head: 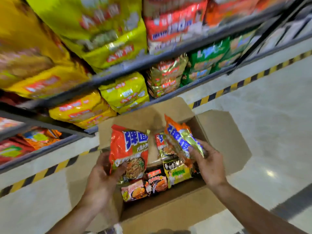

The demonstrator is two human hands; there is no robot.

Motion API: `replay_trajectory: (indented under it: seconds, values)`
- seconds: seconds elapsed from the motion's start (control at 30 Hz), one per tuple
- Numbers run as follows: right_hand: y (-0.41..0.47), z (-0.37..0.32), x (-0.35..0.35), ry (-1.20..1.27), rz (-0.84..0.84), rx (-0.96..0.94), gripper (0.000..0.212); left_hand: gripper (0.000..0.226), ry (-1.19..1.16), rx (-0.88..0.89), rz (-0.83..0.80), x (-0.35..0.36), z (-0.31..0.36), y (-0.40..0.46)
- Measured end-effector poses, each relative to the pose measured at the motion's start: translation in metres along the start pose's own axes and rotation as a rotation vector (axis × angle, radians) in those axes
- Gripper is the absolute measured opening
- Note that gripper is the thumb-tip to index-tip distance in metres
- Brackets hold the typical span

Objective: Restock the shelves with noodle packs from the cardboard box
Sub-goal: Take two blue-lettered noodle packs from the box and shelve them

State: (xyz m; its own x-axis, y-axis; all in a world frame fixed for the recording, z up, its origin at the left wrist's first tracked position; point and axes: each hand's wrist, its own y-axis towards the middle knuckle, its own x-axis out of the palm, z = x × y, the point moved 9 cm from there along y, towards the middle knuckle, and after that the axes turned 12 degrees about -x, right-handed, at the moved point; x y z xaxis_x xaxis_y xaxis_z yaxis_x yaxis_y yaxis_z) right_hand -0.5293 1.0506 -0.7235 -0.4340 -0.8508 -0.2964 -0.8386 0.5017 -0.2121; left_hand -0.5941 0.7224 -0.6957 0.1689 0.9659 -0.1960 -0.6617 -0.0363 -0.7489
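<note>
Both forearms reach in from the bottom edge over the open cardboard box [224,132] on the floor. Left hand [101,174] curls round the lower edge of an orange noodle pack [129,151], held upright above the box. Right hand [208,164] pinches a second orange pack [179,139], tilted and blurred, also above the box. More packs [152,183] lie inside below them. This looks like the pick-up step; next both packs need carrying up and left to the shelves [118,73], into a gap among matching stock.
</note>
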Motion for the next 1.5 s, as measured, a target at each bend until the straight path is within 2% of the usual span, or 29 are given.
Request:
replay_trajectory:
  seconds: [0.13,0.33,0.47,0.7,0.8,1.0,1.07,1.17,1.3,1.4,1.5]
  values:
    - [-0.042,-0.132,-0.011,0.057,-0.061,-0.061,0.02,0.038,0.011,0.057,-0.062,-0.043,0.07,-0.083]
    - [-0.116,-0.325,-0.045,0.097,-0.043,-0.169,0.021,0.039,0.038,0.209,-0.136,-0.115,0.173,-0.214]
    - [-0.162,-0.403,-0.073,0.094,0.02,-0.251,0.02,0.038,0.016,0.306,-0.116,-0.161,0.213,-0.29]
    - [-0.217,-0.483,-0.103,0.156,0.041,-0.368,0.013,0.037,-0.095,0.391,-0.039,-0.215,0.231,-0.376]
    - [-0.23,-0.504,-0.105,0.182,0.01,-0.403,0.016,0.045,-0.108,0.42,0.008,-0.23,0.234,-0.41]
    - [-0.239,-0.534,-0.088,0.18,-0.105,-0.491,0.019,0.039,-0.16,0.45,0.133,-0.264,0.227,-0.472]
    - [-0.241,-0.544,-0.074,0.174,-0.156,-0.52,0.014,0.038,-0.184,0.45,0.18,-0.282,0.22,-0.491]
    - [-0.249,-0.57,-0.043,0.198,-0.252,-0.561,0.015,0.051,-0.223,0.477,0.268,-0.31,0.211,-0.523]
    - [-0.269,-0.604,0.006,0.22,-0.366,-0.603,0.015,0.051,-0.302,0.497,0.402,-0.363,0.188,-0.557]
    - [-0.296,-0.633,0.047,0.22,-0.445,-0.629,0.024,0.06,-0.364,0.511,0.471,-0.407,0.165,-0.583]
    - [-0.333,-0.664,0.091,0.218,-0.519,-0.667,0.025,0.046,-0.433,0.537,0.519,-0.451,0.139,-0.607]
